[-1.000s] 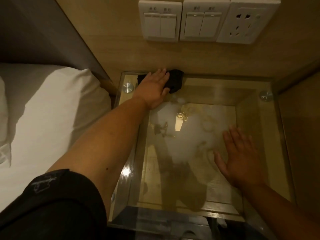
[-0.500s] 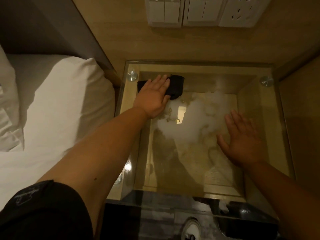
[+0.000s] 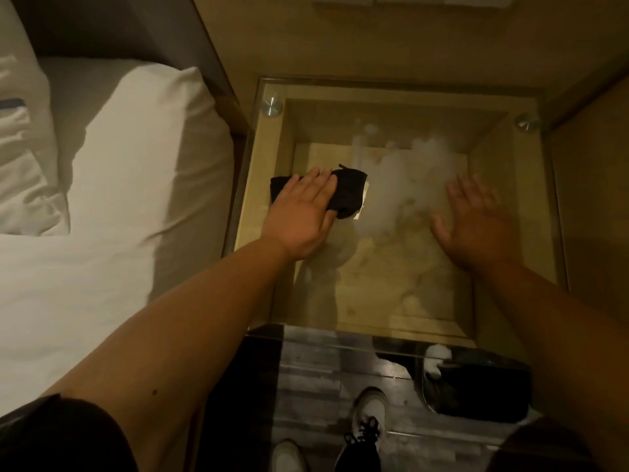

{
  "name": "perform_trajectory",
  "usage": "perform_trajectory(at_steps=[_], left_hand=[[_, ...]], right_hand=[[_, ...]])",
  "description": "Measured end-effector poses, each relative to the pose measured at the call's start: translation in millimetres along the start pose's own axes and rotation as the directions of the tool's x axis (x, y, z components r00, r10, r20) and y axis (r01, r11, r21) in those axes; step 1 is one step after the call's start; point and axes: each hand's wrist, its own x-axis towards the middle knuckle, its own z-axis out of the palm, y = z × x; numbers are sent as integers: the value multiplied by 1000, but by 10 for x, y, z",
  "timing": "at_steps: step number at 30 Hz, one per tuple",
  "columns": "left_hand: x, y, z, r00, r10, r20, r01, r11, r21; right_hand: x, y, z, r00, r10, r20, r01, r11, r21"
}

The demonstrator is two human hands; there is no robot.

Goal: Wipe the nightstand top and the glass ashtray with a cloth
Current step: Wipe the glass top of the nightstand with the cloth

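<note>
The left hand presses flat, fingers straight, on a black cloth at the left side of the nightstand's glass top, while the right hand lies open, fingers spread, on the right.

Glossy glass nightstand top; matt black cloth

Two hands; one cloth

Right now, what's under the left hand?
A black cloth, pressed flat on the glass nightstand top by the left hand. The cloth's middle is covered; its ends stick out either side.
</note>
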Motion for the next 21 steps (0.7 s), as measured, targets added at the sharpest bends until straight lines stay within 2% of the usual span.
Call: perform_trajectory(at_steps=[21], left_hand=[[-1491, 608, 356, 996, 5, 89, -6, 1000, 13]], right_hand=[[-36, -31, -36, 1000, 5, 15, -5, 999, 38]])
